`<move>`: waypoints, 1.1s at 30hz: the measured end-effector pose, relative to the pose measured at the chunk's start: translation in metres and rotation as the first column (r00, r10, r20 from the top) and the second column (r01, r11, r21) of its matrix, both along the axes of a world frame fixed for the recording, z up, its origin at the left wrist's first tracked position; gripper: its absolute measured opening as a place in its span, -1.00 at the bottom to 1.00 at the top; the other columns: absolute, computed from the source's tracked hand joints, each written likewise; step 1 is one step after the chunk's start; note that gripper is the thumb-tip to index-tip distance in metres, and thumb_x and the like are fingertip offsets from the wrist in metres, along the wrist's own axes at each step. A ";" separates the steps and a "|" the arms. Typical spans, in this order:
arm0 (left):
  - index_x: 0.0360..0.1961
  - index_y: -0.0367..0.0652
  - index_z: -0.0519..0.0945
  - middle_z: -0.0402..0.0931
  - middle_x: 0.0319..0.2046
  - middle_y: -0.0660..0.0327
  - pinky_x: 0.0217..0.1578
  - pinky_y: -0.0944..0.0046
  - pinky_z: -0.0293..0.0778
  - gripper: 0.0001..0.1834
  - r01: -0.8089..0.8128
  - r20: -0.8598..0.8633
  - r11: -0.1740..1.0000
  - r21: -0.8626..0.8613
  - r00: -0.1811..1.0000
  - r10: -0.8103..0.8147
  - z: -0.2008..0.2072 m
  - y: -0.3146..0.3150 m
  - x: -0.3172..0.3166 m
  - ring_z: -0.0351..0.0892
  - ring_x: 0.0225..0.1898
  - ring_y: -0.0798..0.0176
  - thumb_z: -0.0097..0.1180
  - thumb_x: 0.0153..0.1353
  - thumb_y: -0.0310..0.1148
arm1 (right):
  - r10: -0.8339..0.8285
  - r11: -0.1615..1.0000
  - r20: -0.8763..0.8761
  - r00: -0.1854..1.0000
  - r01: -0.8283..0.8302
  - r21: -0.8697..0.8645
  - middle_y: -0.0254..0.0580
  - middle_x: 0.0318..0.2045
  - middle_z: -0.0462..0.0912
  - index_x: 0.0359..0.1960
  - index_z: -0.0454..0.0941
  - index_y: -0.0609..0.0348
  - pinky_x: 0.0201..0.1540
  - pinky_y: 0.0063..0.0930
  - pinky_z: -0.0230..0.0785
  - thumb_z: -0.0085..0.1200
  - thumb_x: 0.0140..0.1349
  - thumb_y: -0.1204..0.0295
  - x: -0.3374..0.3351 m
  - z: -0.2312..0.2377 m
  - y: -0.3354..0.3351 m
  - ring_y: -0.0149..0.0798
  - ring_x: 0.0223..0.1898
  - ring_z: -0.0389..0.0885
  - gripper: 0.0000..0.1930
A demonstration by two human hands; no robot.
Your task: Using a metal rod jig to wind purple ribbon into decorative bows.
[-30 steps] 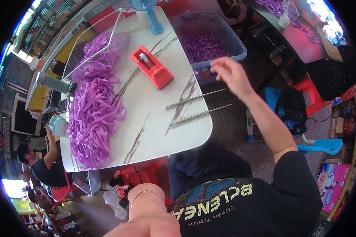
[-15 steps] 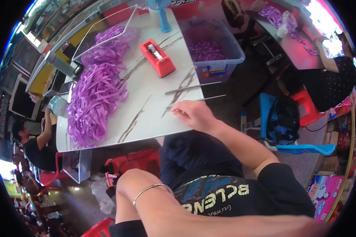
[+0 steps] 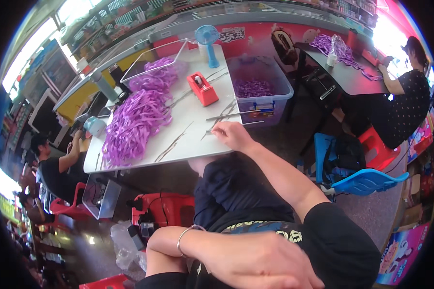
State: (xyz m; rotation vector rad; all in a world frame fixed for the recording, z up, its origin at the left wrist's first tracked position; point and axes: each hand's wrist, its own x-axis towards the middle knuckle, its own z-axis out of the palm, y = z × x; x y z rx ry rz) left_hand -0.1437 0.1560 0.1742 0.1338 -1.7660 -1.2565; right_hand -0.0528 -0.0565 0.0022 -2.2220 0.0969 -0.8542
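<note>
My right hand (image 3: 230, 135) reaches forward to the near edge of the white table (image 3: 188, 144). Its fingertips are pinched on a thin grey strip (image 3: 208, 130) lying among several similar strips and two long metal rods (image 3: 234, 115). My left hand (image 3: 258, 262), with a bracelet at the wrist, lies across my body on my black right sleeve and holds nothing. A big heap of purple ribbons (image 3: 135, 120) covers the table's left side. A red tape dispenser (image 3: 202, 89) stands behind the strips.
A clear bin (image 3: 280, 98) with purple ribbons sits at the table's right, a small blue fan (image 3: 207, 43) behind. One person (image 3: 58, 164) sits at the left, another (image 3: 405, 96) at a dark table on the right. Red stools (image 3: 164, 209) and a blue chair (image 3: 366, 179) stand below.
My right hand came back from the clear bin to the strips at the table's near edge. My left arm swung across my body onto the right sleeve.
</note>
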 end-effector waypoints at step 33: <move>-0.47 -0.21 0.44 0.25 -0.79 0.38 -0.75 0.56 0.02 -0.72 -0.881 0.168 0.110 0.459 0.208 0.964 -0.247 0.005 0.139 0.12 -0.79 0.58 -0.18 0.34 -0.30 | -0.084 0.978 -0.050 0.995 0.091 0.185 -0.36 -0.64 0.52 -0.42 0.57 0.27 -0.54 -0.69 0.24 0.05 0.20 0.16 0.005 -0.006 -0.004 -0.59 -0.59 0.45 -0.65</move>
